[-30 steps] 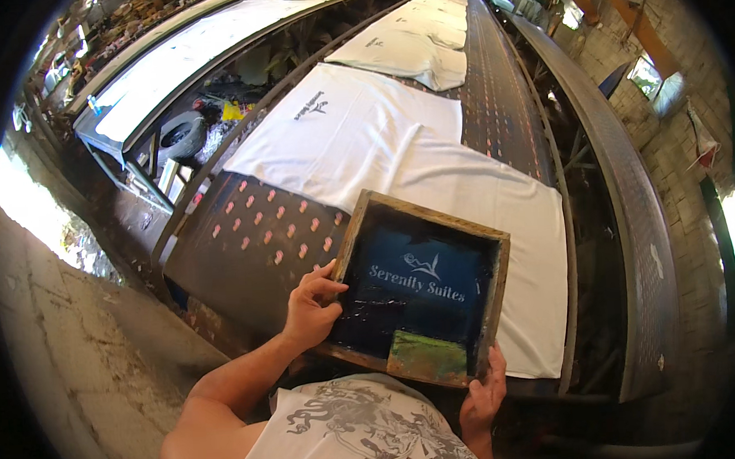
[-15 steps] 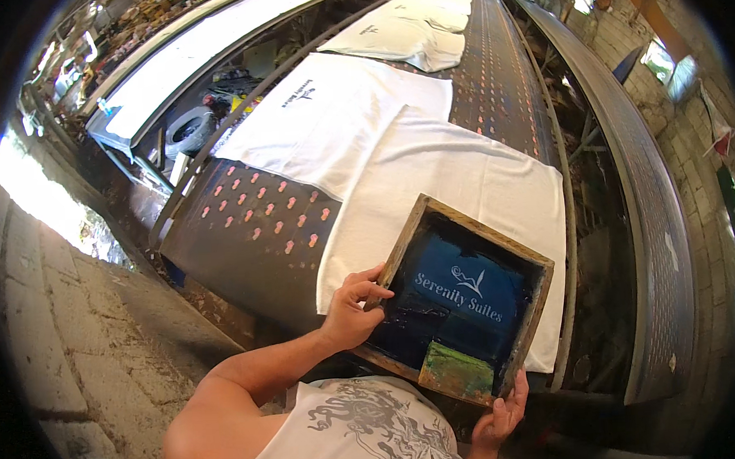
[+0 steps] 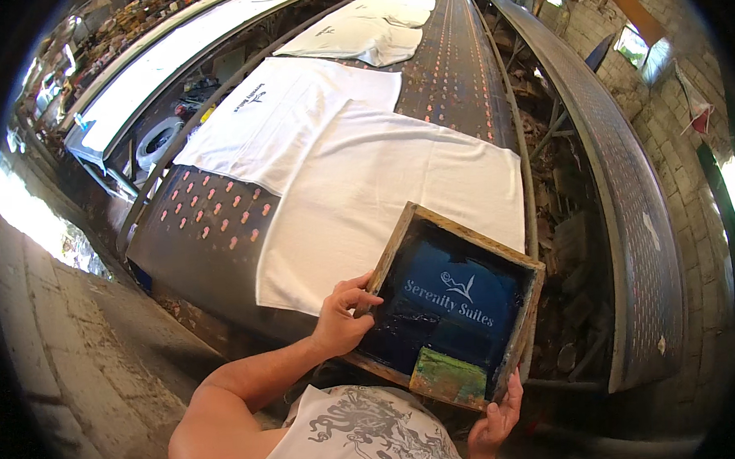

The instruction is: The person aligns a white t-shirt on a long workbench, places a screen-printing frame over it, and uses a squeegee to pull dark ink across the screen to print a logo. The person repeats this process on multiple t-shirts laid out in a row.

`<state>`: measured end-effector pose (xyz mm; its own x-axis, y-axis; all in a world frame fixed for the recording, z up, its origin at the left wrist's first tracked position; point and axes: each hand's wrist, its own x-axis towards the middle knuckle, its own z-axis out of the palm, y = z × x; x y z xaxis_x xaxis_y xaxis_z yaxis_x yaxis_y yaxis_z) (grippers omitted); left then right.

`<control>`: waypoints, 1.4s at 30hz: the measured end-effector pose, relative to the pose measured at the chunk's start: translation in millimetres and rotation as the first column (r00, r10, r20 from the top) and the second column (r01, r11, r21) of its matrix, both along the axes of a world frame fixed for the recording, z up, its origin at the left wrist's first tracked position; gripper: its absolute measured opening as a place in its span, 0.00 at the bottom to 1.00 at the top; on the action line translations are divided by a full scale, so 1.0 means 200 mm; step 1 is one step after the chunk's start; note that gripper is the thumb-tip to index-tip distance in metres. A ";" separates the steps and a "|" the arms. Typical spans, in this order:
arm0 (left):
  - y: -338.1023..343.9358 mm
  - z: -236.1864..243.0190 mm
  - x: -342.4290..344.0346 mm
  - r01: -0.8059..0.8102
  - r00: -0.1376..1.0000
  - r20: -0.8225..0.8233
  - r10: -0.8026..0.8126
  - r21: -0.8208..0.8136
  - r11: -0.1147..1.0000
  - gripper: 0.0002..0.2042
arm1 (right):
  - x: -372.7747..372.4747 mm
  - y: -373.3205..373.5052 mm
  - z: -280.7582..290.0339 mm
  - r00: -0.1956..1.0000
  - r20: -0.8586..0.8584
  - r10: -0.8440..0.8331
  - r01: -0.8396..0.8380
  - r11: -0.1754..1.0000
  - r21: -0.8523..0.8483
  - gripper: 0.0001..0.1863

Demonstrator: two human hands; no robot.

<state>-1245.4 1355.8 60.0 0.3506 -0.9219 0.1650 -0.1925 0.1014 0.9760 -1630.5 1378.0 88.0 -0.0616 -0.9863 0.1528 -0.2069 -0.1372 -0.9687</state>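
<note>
My left hand (image 3: pixel 347 316) grips the left side of a wooden-framed printing screen (image 3: pixel 535 300), while my right hand (image 3: pixel 500 408) holds it at the lower right side. Dark blue ink coats the screen, around a pale logo and lettering. A green-stained block (image 3: pixel 446 375) rests inside the frame along its lower edge. Beyond the frame a plain white towel (image 3: pixel 358 197) lies spread on a long dark table (image 3: pixel 189 270), overlapping a second white towel (image 3: pixel 256 128) with a small dark printed mark.
More pale cloths (image 3: pixel 359 29) run up the table, whose surface carries rows of pink marks. A white-topped table (image 3: pixel 132 100) stands at the left, a tyre (image 3: pixel 157 143) beside it. A long perforated metal rail (image 3: pixel 630 234) runs along the right. A block wall (image 3: pixel 35 326) is at lower left.
The screen has shifted right and down in the view, both hands still on it, uncovering more of the front towel. The camera's view of the tables has shifted slightly.
</note>
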 end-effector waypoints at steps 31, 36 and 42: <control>-0.12 -0.29 -1.03 -0.084 0.993 -0.086 0.078 -0.065 0.994 0.18 | -1.00 -0.33 -0.31 0.975 0.134 0.175 -0.169 0.984 -0.055 0.37; -0.06 -0.26 -1.08 -0.110 0.993 0.029 0.117 -0.180 0.977 0.20 | -1.05 -0.38 -0.35 0.973 0.105 0.203 -0.194 0.977 -0.093 0.38; 0.03 -0.19 -1.14 -0.149 0.986 0.045 0.163 -0.221 0.964 0.19 | -1.12 -0.43 -0.29 0.973 0.022 0.228 -0.224 0.966 -0.126 0.41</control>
<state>-1473.2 1361.2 22.7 0.4702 -0.7964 0.3803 -0.2821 0.2727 0.9198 -1853.9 1291.5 30.2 0.1533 -0.9492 0.2746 -0.1221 -0.2940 -0.9480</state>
